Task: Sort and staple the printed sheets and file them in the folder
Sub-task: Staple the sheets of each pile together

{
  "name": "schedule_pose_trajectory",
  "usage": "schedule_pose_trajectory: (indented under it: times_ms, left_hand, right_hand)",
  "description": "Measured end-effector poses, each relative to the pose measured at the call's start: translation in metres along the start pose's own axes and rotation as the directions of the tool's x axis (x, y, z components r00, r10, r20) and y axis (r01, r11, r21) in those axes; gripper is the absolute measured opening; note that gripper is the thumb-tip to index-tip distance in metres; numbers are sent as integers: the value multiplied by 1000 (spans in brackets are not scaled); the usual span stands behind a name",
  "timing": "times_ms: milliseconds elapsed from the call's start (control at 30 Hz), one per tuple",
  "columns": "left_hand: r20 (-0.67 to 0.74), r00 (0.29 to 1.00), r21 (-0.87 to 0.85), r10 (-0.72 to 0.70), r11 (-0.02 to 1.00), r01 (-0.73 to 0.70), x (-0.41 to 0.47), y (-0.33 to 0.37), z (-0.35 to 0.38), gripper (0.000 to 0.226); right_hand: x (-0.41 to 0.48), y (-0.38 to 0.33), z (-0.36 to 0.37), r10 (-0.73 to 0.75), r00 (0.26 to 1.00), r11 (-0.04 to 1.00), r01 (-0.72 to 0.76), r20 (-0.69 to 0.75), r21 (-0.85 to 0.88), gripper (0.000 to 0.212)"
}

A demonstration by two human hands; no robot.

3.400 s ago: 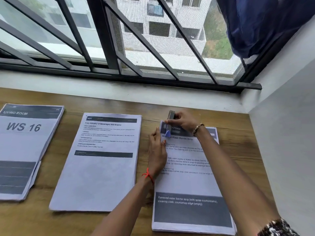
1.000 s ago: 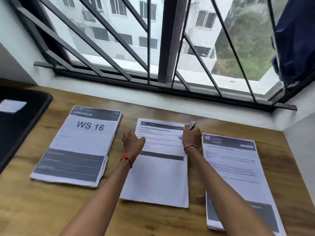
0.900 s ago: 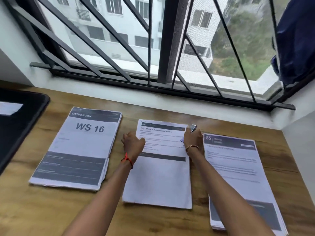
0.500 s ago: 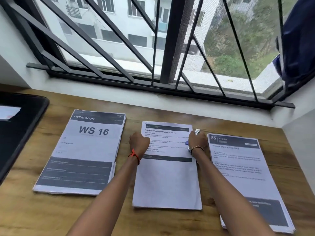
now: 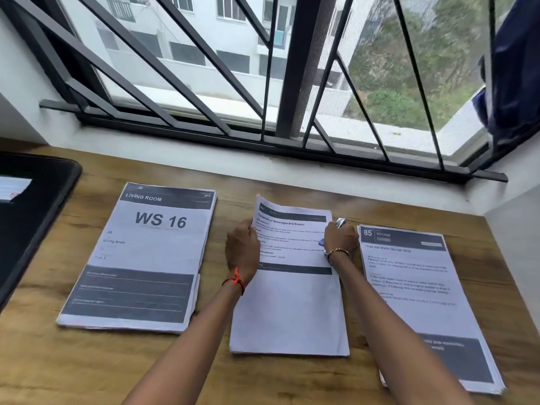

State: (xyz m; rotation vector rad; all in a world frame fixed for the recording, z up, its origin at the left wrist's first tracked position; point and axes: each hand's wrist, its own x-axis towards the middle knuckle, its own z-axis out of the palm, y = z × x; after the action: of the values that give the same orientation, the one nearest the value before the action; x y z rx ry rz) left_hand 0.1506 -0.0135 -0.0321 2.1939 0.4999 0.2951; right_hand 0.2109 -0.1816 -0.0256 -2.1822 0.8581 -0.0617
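Three stacks of printed sheets lie side by side on the wooden desk (image 5: 263, 378). The left stack (image 5: 140, 258) reads "WS 16". My left hand (image 5: 242, 252) grips the left edge of the middle stack (image 5: 292, 305), whose top left corner curls upward. At that stack's right edge my right hand (image 5: 340, 238) holds a small stapler (image 5: 339, 223) with a blue part showing below the fingers. The right stack (image 5: 415, 290) is headed "85".
A black folder (image 5: 32, 217) with a white label lies at the desk's left edge. A barred window and its sill run along the back. A white wall closes in the right side, and a dark blue cloth (image 5: 517, 62) hangs at the upper right.
Both hands left the right stack and went to the middle one, the right still with the stapler. The middle stack's top left corner has lifted since half a second ago.
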Motion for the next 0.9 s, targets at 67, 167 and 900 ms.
schedule_pose_trajectory:
  times_ms: [67, 167, 900]
  left_hand:
    - [-12, 988, 97, 154, 984, -153, -9, 2, 2, 19]
    - [33, 977, 179, 210, 961, -213, -14, 0, 6, 22]
    - [-12, 995, -176, -102, 979, 98, 28, -14, 15, 20]
  right_hand:
    - [0, 0, 0, 4, 1000, 1000, -4, -7, 0, 28]
    - [1, 1, 0, 3, 1000, 1000, -3, -18, -10, 31]
    - [10, -83, 39, -385, 751, 855, 71, 537, 514, 19]
